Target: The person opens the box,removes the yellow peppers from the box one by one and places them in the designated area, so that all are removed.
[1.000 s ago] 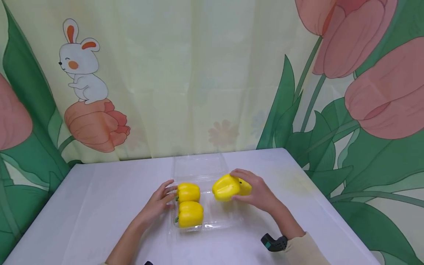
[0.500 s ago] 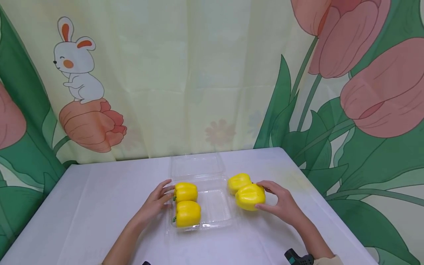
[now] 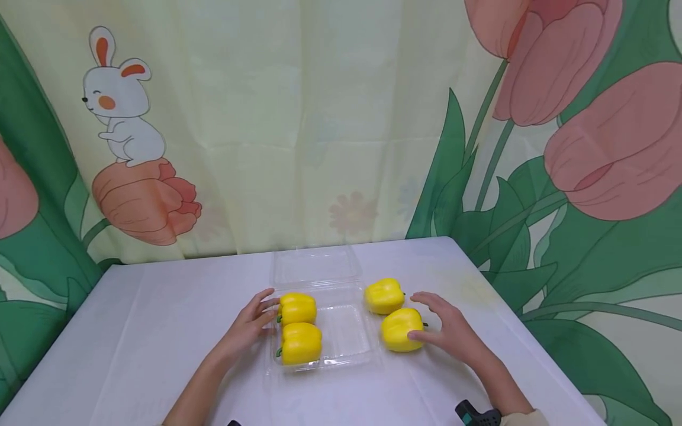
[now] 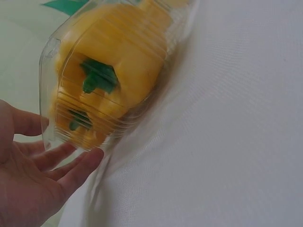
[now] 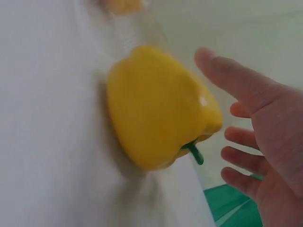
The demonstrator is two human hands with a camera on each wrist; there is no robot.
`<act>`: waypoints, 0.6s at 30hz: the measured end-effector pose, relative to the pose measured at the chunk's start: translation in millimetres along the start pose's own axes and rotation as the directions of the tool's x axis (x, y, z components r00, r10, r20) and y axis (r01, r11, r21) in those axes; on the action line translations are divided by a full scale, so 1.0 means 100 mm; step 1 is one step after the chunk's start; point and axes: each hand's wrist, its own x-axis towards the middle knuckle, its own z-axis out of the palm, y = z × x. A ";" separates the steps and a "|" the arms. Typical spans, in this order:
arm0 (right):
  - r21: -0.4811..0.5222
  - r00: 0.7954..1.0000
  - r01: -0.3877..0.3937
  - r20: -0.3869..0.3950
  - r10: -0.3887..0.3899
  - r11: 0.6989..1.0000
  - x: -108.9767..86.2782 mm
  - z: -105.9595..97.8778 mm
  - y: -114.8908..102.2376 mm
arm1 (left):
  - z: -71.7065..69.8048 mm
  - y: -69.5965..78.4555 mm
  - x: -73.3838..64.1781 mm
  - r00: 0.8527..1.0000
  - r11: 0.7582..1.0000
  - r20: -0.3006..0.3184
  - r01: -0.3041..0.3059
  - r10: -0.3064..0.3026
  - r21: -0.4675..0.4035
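A clear plastic clamshell box (image 3: 346,334) lies on the table with its lid (image 3: 317,265) folded back. Inside, along the left wall, are two yellow bell peppers, a far one (image 3: 297,309) and a near one (image 3: 301,343), stems pointing left. My left hand (image 3: 250,325) touches the box's left wall with spread, relaxed fingers; the left wrist view shows the fingertips (image 4: 94,156) at the ridged plastic. Right of the box, two more yellow bell peppers rest on the table, one farther (image 3: 385,296), one nearer (image 3: 402,330). Around the nearer one's stem end my right hand (image 3: 453,331) stands apart, holding nothing.
A white cloth covers the table (image 3: 181,319), whose far edge meets a curtain (image 3: 256,130) printed with tulips and a rabbit. The right half of the box floor lies beside the two peppers in it. A dark wrist strap (image 3: 478,414) sits on the right forearm.
My right hand has carried a yellow bell pepper rightward out of the box, set it on the table in front of the farther one and let go. The left hand stays at the box.
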 end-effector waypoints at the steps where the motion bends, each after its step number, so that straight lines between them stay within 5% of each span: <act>1: 0.000 1.000 0.011 -0.010 -0.011 1.000 0.03 0.00 -0.07 | 0.00 0.00 0.00 1.000 1.000 -0.002 0.000 0.000 0.000; 5: 0.044 0.992 0.123 -0.008 -0.123 0.991 0.19 0.11 -0.47 | -0.03 0.00 -0.02 1.000 1.000 -0.009 -0.006 0.006 0.006; 9: 0.111 0.960 0.208 0.169 -0.225 0.972 0.32 0.41 -0.90 | -0.04 0.00 -0.02 1.000 1.000 -0.003 -0.013 0.013 0.012; 14: 0.138 0.882 0.219 0.396 -0.257 0.966 0.41 0.81 -1.22 | -0.04 -0.01 -0.02 1.000 1.000 0.013 -0.026 0.026 -0.015; 18: 0.141 0.872 0.202 0.425 -0.244 0.969 0.44 0.97 -1.32 | -0.05 -0.01 -0.03 0.999 0.999 0.018 -0.040 0.041 -0.023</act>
